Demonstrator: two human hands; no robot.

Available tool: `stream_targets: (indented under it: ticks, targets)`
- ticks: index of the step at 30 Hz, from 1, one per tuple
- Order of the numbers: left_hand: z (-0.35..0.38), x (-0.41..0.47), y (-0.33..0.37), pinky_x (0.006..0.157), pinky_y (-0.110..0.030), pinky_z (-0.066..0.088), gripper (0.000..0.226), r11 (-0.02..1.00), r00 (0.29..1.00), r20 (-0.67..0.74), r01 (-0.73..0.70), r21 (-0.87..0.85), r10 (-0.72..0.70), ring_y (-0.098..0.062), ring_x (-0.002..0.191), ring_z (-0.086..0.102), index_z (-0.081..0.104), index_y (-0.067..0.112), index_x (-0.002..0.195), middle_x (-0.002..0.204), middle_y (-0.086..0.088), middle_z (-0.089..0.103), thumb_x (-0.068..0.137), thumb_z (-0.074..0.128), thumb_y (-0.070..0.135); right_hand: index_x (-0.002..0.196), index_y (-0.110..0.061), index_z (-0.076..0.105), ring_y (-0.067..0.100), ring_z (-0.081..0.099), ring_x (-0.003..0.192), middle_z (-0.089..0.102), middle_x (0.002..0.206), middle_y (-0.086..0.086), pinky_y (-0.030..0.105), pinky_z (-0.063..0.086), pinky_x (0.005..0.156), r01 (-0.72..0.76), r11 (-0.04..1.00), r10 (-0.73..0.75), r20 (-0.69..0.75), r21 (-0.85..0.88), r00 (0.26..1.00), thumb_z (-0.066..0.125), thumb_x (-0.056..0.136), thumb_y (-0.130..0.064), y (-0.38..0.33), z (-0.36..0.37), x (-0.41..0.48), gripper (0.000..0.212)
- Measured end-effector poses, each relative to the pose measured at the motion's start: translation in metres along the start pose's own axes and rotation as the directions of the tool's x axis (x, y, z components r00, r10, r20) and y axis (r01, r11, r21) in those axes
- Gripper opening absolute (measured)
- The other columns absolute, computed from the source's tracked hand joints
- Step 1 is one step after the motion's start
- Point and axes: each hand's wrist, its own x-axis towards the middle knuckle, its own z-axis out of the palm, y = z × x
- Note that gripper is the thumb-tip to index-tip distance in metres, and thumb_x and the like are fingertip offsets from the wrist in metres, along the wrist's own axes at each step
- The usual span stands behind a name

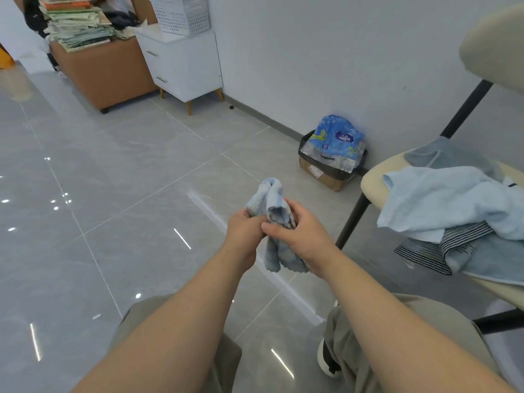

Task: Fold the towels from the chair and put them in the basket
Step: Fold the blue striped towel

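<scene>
A small light-blue towel (270,202) hangs bunched in front of me over the floor. My left hand (243,231) grips its left side and my right hand (300,231) pinches its middle, with the lower end dangling between my wrists. The cream chair (371,177) stands at the right. On its seat lie a pale blue towel (448,202), a grey-blue one (445,154) behind it, and a striped-edged blue towel (459,251) underneath. A white perforated basket (181,15) sits on the white cabinet far back.
A white two-drawer cabinet (184,63) stands against the wall, beside a brown ottoman (107,72) stacked with papers. A cardboard box (331,171) with a blue plastic pack stands by the wall next to the chair. Glossy grey tile floor spreads left.
</scene>
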Motion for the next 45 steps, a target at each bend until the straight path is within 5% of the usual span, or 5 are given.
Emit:
stream_targets:
  ticks: [4,8,14,27,45]
  targets:
    - [0.002,0.000,0.002,0.080,-0.033,0.058,0.020,0.999,0.999,0.040,0.010,-0.046,-0.008,-0.023,0.088,0.072,0.068,0.002,0.111,0.101,-0.015,0.075,0.095,0.056,0.002,0.100,-0.029,0.068,0.008,0.071,0.087,0.075,0.091,-0.003,0.022,0.057,0.072,-0.020,0.995,0.007,-0.130,-0.096,0.992,0.067,0.092,-0.031,-0.007,-0.001,0.001,0.008]
    - [-0.001,0.005,0.010,0.069,-0.030,0.054,0.015,0.996,0.996,-0.053,0.072,-0.051,-0.074,-0.019,0.079,0.067,0.068,0.011,0.102,0.083,-0.004,0.073,0.099,0.054,0.016,0.087,-0.026,0.070,0.019,0.071,0.086,0.075,0.085,0.000,0.039,0.057,0.079,-0.099,0.995,0.098,-0.336,0.015,0.937,0.064,0.090,-0.040,-0.008,-0.011,0.011,0.016]
    - [-0.039,0.030,0.023,0.091,-0.040,0.053,0.015,0.990,0.928,-0.368,-0.002,0.141,0.054,-0.027,0.102,0.064,0.066,0.018,0.105,0.103,-0.004,0.069,0.093,0.058,0.018,0.117,-0.010,0.054,0.027,0.057,0.098,0.061,0.108,0.009,0.029,0.037,0.078,-0.121,0.978,-0.046,-0.747,-0.168,0.663,0.042,0.103,-0.026,-0.010,-0.070,0.026,0.025]
    - [-0.083,0.013,0.038,0.071,-0.021,0.047,0.038,0.842,0.965,-0.117,-0.143,0.521,0.236,-0.007,0.079,0.062,0.072,0.027,0.089,0.083,0.009,0.071,0.089,0.051,-0.005,0.109,-0.012,0.059,0.025,0.058,0.100,0.063,0.102,0.002,0.029,0.039,0.081,-0.037,0.900,-0.277,-0.636,-0.434,0.721,0.047,0.103,-0.033,-0.017,-0.117,0.012,0.024]
    - [-0.082,0.010,0.045,0.062,-0.031,0.042,0.022,0.920,0.947,-0.278,-0.043,0.389,0.162,-0.023,0.062,0.057,0.071,0.010,0.077,0.069,-0.006,0.064,0.077,0.054,-0.003,0.100,-0.018,0.049,0.022,0.051,0.093,0.058,0.101,0.003,0.029,0.034,0.078,-0.087,0.913,-0.194,-0.610,-0.399,0.769,0.045,0.104,-0.033,-0.017,-0.111,0.015,0.016]
